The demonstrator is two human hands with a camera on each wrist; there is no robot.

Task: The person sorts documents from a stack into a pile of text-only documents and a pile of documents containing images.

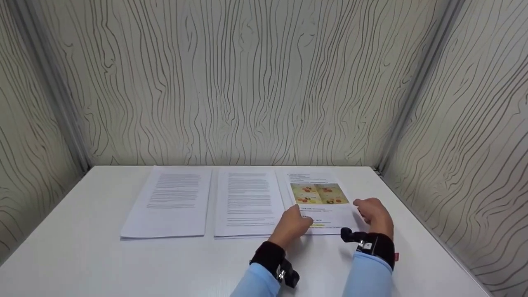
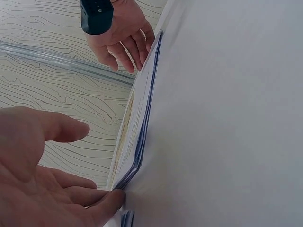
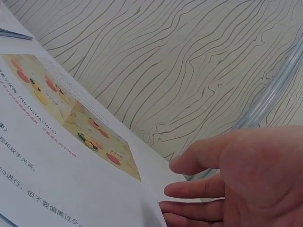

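1. Left hand (image 1: 290,226): loosely spread, thumb well apart, fingertips touching right stack's near left corner; not gripped. Right of middle stack's near end.
2. Right hand (image 1: 376,215): relaxed, fingers nearly straight, thumb apart, nothing held; fingertips at right stack's right edge, can't tell if pressing. Farther right of middle stack than left hand.
3. Right stack (image 1: 330,218): printed paper, just right of middle stack. Long axis runs near-to-far, roughly alongside middle stack's; page head points to back wall (image 1: 222,82). Sheet edges bend at left fingertips.
4. Top sheet: colour picture (image 1: 319,194) in far half, yellow highlight (image 1: 317,225) by near edge.
5. Middle stack (image 1: 249,202): text page up, long axis near-to-far.
6. Left stack (image 1: 169,220): just left of middle stack, text up.
7. White table (image 1: 165,266): under middle stack and both others.
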